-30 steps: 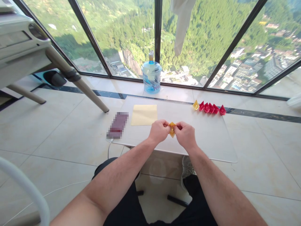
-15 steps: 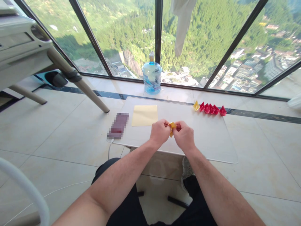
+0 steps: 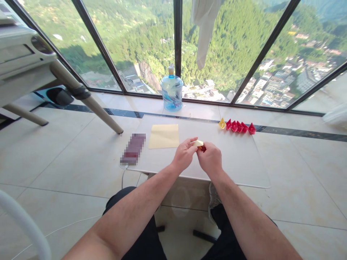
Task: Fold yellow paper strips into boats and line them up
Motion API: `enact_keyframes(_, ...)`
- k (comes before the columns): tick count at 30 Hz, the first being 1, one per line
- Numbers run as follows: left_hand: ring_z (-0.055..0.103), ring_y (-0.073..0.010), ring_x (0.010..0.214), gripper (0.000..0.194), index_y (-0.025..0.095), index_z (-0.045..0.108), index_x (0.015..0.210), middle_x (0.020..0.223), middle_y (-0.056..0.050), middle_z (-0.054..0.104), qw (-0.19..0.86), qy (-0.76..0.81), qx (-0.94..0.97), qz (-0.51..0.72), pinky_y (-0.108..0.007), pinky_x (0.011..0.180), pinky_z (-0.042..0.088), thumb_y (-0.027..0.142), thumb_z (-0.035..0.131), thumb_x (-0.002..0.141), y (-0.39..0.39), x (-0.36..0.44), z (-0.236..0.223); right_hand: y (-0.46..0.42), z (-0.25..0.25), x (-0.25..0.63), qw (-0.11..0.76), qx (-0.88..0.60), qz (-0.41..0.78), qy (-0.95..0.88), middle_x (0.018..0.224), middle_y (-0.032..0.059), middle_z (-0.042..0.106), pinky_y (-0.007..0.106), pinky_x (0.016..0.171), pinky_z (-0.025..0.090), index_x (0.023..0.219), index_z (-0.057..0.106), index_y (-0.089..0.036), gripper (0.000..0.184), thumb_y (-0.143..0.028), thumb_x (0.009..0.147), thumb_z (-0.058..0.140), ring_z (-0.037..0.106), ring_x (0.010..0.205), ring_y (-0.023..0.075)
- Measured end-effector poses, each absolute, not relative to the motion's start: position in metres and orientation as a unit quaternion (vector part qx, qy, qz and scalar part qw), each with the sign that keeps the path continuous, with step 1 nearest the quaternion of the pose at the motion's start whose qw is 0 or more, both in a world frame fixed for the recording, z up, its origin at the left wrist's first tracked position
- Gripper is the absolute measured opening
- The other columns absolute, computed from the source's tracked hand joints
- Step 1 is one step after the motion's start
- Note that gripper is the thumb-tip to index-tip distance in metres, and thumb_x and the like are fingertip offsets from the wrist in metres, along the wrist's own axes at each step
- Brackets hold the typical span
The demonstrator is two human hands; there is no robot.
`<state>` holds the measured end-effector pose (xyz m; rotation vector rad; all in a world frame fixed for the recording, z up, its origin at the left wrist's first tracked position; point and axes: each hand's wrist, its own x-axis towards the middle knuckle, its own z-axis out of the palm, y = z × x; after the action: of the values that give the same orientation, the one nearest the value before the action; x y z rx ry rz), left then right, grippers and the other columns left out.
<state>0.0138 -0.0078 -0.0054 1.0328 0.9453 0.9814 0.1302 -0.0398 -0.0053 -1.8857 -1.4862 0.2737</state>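
The grip of the left hand [image 3: 185, 153] and right hand [image 3: 210, 157] pinches a small folded paper piece [image 3: 198, 143] above the white table [image 3: 230, 155], near a yellow paper sheet [image 3: 164, 136].

On our worktop [image 3: 238, 159], the device [image 3: 132, 150], blurred over, lies at the left end, with a cable [image 3: 123, 178] running from its near end over the near edge. The sheet [image 3: 164, 136] lies to its right. Between our left grip [image 3: 184, 153] and right grip [image 3: 210, 157], right of the sheet and nearer us, is the folded piece [image 3: 198, 143]. Six paper figures [image 3: 239, 126] stand in a row along the far right edge. Behind the worktop, the bottle [image 3: 172, 94] stands on the floor [image 3: 62, 151] before the windows [image 3: 222, 54].
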Motion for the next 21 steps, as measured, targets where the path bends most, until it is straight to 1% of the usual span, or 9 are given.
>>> enact_keyframes(3,0.068,-0.0239,0.103,0.034,0.012,0.073,0.105,0.104,-0.011,0.075,0.755,0.34,0.342,0.444,-0.039,0.099,0.049,0.024,0.064,0.075,-0.0058,0.0139,-0.0027,-0.0378,-0.0017,0.136,0.398,-0.721,0.158,-0.544,0.064,0.0023,0.063,0.028,0.058,0.034,0.067,0.064,-0.019,0.022,-0.035,0.081,0.06,0.048,0.057,0.0149)
enact_keyframes(5,0.068,-0.0256,0.105,0.031,0.011,0.076,0.1,0.105,-0.013,0.075,0.779,0.312,0.319,0.44,-0.042,0.104,0.046,0.025,0.068,0.074,-0.0038,0.0136,-0.0019,-0.0372,0.0003,0.1382,0.429,-0.71,0.191,-0.524,0.062,0.0012,0.064,0.027,0.058,0.036,0.069,0.066,-0.019,0.022,-0.037,0.08,0.061,0.049,0.057,0.0147)
enact_keyframes(8,0.068,-0.0252,0.106,0.03,0.011,0.077,0.101,0.106,-0.013,0.075,0.78,0.296,0.332,0.439,-0.043,0.108,0.043,0.023,0.073,0.074,-0.002,0.0136,-0.0025,-0.0369,0.0016,0.139,0.446,-0.707,0.213,-0.505,0.063,0.0012,0.066,0.027,0.058,0.038,0.072,0.068,-0.018,0.022,-0.039,0.078,0.063,0.051,0.057,0.0151)
enact_keyframes(11,0.069,-0.0246,0.106,0.027,0.011,0.076,0.101,0.106,-0.013,0.075,0.778,0.298,0.323,0.449,-0.043,0.109,0.043,0.023,0.073,0.077,-0.0024,0.0141,-0.0029,-0.0373,0.0015,0.1384,0.45,-0.703,0.226,-0.503,0.061,0.0005,0.065,0.027,0.056,0.037,0.069,0.067,-0.018,0.022,-0.039,0.077,0.063,0.051,0.055,0.0146)
enact_keyframes(16,0.07,-0.0236,0.102,0.023,0.01,0.074,0.101,0.104,-0.015,0.075,0.794,0.306,0.266,0.453,-0.043,0.106,0.046,0.024,0.066,0.084,-0.0057,0.0155,-0.0014,-0.038,0.0013,0.1359,0.477,-0.674,0.264,-0.499,0.06,-0.0002,0.063,0.026,0.054,0.038,0.07,0.066,-0.017,0.024,-0.04,0.077,0.063,0.05,0.054,0.014)
enact_keyframes(21,0.071,-0.0211,0.095,0.014,0.011,0.074,0.092,0.101,-0.013,0.075,0.804,0.308,0.252,0.441,-0.038,0.101,0.049,0.018,0.068,0.081,-0.0097,0.0185,-0.0039,-0.0384,0.0013,0.1321,0.486,-0.663,0.289,-0.49,0.067,0.0019,0.069,0.027,0.058,0.043,0.078,0.07,-0.017,0.024,-0.039,0.078,0.061,0.055,0.058,0.0158)
